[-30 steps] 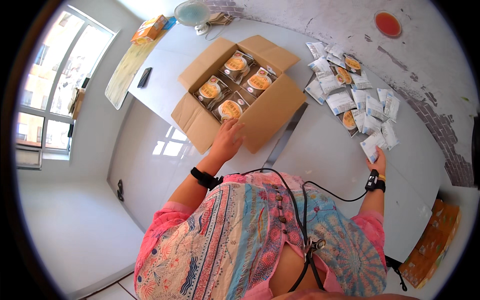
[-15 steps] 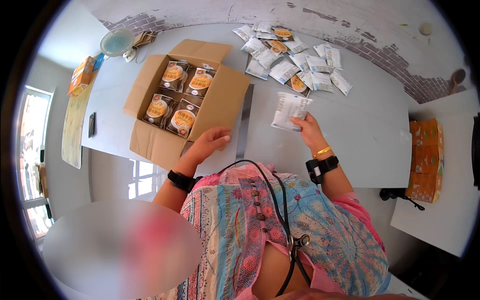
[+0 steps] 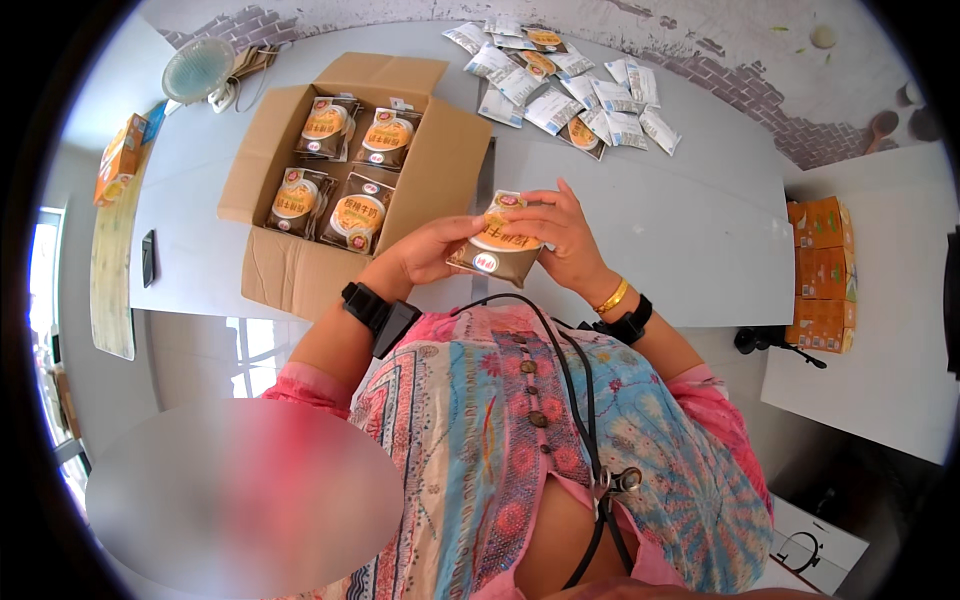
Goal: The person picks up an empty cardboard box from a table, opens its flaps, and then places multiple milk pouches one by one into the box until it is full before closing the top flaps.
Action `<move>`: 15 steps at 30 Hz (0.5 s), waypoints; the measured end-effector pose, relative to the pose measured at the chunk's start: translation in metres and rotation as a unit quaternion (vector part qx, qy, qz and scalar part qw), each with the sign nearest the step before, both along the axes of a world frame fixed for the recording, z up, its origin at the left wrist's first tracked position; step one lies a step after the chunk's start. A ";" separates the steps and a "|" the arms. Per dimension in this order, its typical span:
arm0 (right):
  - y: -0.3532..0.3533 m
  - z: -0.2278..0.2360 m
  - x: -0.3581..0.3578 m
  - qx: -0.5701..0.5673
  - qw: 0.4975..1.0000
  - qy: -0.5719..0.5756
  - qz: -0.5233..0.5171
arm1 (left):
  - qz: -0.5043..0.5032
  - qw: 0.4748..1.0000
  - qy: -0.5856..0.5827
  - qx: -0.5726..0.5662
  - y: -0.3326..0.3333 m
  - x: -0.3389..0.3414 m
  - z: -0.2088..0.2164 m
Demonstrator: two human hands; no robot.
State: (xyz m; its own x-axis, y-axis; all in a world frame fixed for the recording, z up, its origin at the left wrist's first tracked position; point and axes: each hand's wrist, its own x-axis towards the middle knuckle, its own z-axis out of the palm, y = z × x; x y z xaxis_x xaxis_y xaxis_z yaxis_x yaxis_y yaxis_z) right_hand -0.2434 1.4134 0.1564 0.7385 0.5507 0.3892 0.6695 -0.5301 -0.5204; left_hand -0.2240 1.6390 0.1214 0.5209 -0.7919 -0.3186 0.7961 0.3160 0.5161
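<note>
A brown food packet (image 3: 512,266) with an orange-and-white round print is between my hands, printed face up, just right of the carton. My left hand (image 3: 432,252) pinches its left edge with the thumb on top. My right hand (image 3: 572,242) has its fingers laid over the packet's right side, one fingertip raised. Beside my left hand stands an open cardboard carton (image 3: 440,160), flaps folded out, with similar brown packets (image 3: 357,212) in several upright stacks inside.
A loose pile of packets (image 3: 552,108), mostly white backs up, lies at the table's far side. The grey table (image 3: 680,240) has a phone (image 3: 149,258) and a small fan (image 3: 198,72) at left. Orange boxes (image 3: 822,274) are stacked at right.
My right hand has brought the packet left and nearer me, and its brown printed face now shows instead of the white back. My left hand has moved right and taken hold of it.
</note>
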 end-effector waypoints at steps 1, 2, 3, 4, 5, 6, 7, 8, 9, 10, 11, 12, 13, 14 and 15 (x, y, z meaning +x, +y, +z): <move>0.005 0.001 -0.001 -0.015 1.000 -0.025 -0.003 | -0.007 1.000 -0.013 -0.012 0.002 0.001 -0.001; 0.009 0.002 -0.002 -0.029 0.998 -0.050 -0.008 | -0.016 0.999 -0.025 -0.023 0.003 0.002 -0.002; 0.012 0.003 -0.003 -0.043 0.996 -0.075 -0.012 | -0.024 0.998 -0.038 -0.034 0.004 0.003 -0.002; 0.014 0.004 -0.004 -0.042 0.996 -0.072 -0.030 | -0.021 0.998 -0.044 -0.044 0.005 0.004 -0.002; 0.017 0.004 -0.004 -0.039 0.996 -0.070 -0.048 | -0.017 0.997 -0.051 -0.053 0.007 0.005 0.000; 0.020 0.005 -0.005 -0.036 0.995 -0.068 -0.066 | -0.014 0.996 -0.058 -0.061 0.010 0.006 0.001; 0.022 0.005 -0.006 -0.025 0.994 -0.061 -0.084 | -0.009 0.997 -0.059 -0.056 0.012 0.007 0.000; 0.023 0.006 -0.007 -0.013 0.993 -0.053 -0.100 | -0.004 0.997 -0.061 -0.049 0.017 0.009 -0.002; 0.023 0.007 -0.008 -0.001 0.992 -0.046 -0.117 | 0.002 0.997 -0.063 -0.042 0.022 0.012 -0.004; 0.022 0.008 -0.010 0.005 0.991 -0.035 -0.133 | 0.010 0.997 -0.075 -0.021 0.027 0.015 -0.006; 0.018 0.009 -0.011 0.012 0.989 -0.023 -0.148 | 0.018 0.996 -0.087 0.002 0.033 0.019 -0.009; 0.016 0.009 -0.013 0.021 0.987 -0.010 -0.160 | 0.028 0.994 -0.098 0.026 0.040 0.023 -0.012; 0.013 0.008 -0.014 0.020 0.985 -0.003 -0.172 | 0.039 0.992 -0.110 0.048 0.049 0.029 -0.014; 0.010 0.007 -0.016 0.019 0.983 0.004 -0.184 | 0.050 0.989 -0.122 0.070 0.061 0.037 -0.017; 0.006 0.006 -0.019 0.017 0.980 0.010 -0.198 | 0.059 0.985 -0.134 0.090 0.070 0.045 -0.020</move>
